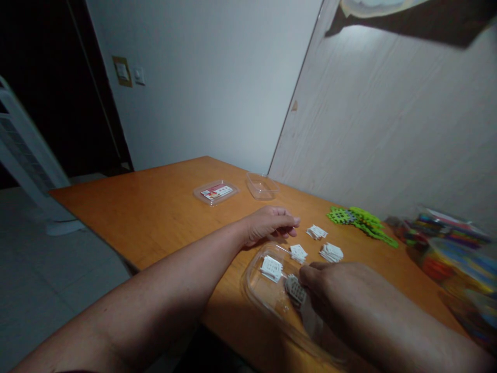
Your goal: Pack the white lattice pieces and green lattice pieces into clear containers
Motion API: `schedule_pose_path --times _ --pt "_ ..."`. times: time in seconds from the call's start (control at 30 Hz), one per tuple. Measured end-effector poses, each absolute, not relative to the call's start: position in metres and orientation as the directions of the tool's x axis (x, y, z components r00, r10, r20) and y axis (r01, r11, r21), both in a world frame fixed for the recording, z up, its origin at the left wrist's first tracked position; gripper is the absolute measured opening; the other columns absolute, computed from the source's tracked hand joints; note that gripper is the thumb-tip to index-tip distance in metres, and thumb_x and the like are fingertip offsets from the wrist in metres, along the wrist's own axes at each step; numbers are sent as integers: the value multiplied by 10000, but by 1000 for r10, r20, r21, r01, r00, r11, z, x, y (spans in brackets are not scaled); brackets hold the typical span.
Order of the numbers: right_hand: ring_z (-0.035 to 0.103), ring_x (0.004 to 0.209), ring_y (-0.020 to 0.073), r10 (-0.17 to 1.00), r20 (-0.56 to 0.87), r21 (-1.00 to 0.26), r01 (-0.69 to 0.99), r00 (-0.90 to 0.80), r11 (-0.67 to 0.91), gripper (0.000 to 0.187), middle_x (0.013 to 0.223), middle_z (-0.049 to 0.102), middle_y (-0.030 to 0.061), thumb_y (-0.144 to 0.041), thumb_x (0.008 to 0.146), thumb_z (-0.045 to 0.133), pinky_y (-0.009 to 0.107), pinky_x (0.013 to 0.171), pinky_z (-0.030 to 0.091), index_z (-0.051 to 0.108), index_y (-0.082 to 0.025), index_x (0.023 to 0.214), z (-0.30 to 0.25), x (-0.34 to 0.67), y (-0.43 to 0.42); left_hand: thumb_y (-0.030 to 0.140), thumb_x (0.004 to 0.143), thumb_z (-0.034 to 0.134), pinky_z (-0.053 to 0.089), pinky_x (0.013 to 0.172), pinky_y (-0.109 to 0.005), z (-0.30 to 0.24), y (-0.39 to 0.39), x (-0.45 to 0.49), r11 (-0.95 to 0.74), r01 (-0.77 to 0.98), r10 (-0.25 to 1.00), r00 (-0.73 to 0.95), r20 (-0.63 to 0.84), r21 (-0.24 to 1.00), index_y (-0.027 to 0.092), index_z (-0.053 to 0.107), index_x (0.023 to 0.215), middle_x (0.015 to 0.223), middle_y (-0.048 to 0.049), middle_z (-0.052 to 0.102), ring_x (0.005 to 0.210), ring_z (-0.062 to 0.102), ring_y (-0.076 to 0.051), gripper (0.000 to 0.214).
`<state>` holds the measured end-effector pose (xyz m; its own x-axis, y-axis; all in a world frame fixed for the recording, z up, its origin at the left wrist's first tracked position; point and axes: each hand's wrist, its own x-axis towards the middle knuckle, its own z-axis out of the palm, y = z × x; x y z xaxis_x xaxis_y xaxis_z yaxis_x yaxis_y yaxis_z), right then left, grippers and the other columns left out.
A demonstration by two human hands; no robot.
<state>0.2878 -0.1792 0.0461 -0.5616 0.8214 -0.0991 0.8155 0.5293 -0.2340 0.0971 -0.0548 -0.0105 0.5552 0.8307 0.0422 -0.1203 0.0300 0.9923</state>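
Note:
My left hand [269,224] rests on the orange table [155,212], fingers curled loosely together, touching the far rim of a clear plastic tray [254,282]; nothing shows in it. My right hand [341,287] reaches into that tray and pinches a small grey toothed piece [295,290]. A white stack of pieces [271,268] lies in the tray. Three more white stacks [316,232] [298,253] [331,252] lie on the table just beyond.
Green toothed pieces [361,220] lie by the wooden wall panel. A heap of multicoloured pieces [450,248] sits at the right. Farther off stand a clear lid with a red-and-white label [216,192] and an empty clear container [262,185]. The table's near edge drops to the floor at left.

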Motion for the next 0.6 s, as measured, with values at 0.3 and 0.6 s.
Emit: schedule_pose_path --times 0.3,0.6 --pt "627 1064 217 792 -188 -164 814 -580 557 279 1285 611 84 -354 979 577 408 896 549 626 -226 1222 47 288 -182 463 733 746 380 609 -234 -12 -52 97 37 -87 831 556 17 996 136 650 893 851 -65 707 641 567 -91 376" --pt "651 975 215 806 -194 -123 829 -560 546 233 1186 662 66 -365 967 588 371 832 560 675 -225 1131 49 289 -179 502 687 776 377 600 -231 -9 -55 97 51 -79 836 549 1 996 139 639 878 859 -68 709 645 564 -92 433"
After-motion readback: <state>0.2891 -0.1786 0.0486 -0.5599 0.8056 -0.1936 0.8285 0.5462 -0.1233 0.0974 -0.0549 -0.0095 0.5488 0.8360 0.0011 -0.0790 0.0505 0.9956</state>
